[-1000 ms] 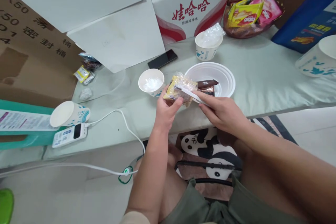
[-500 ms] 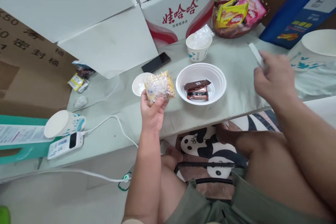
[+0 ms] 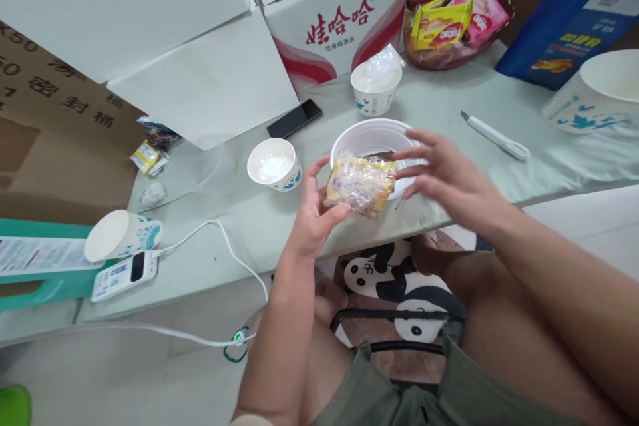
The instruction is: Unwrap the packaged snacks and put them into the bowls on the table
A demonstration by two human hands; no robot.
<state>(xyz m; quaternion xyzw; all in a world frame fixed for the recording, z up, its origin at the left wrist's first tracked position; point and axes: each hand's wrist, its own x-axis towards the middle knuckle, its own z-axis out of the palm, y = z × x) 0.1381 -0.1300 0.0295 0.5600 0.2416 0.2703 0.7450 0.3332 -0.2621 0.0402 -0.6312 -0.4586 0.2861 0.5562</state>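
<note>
My left hand (image 3: 317, 216) grips a yellowish snack packet in clear, shiny wrapping (image 3: 362, 185), held over the near side of a white bowl (image 3: 344, 140). My right hand (image 3: 439, 173) is open, fingers spread, its fingertips close to the packet's right edge; whether they touch it I cannot tell. Behind the packet, a dark wrapper inside the bowl shows only in part. To the right on the cloth lies a white utility knife (image 3: 494, 136). Left of the bowl stands a paper cup (image 3: 287, 178) with clear plastic in it.
Another paper cup (image 3: 374, 103) holding crumpled plastic stands behind the bowl, near a basket of snacks (image 3: 449, 60). A phone (image 3: 294, 118) lies beside a white carton. At left are a tipped paper cup (image 3: 144, 233) and a power bank (image 3: 120, 278) with a white cable (image 3: 227, 229).
My right hand has put the utility knife down on the cloth and come left to the packet. My left hand has carried the packet right, from beside the small cup to over the bowl.
</note>
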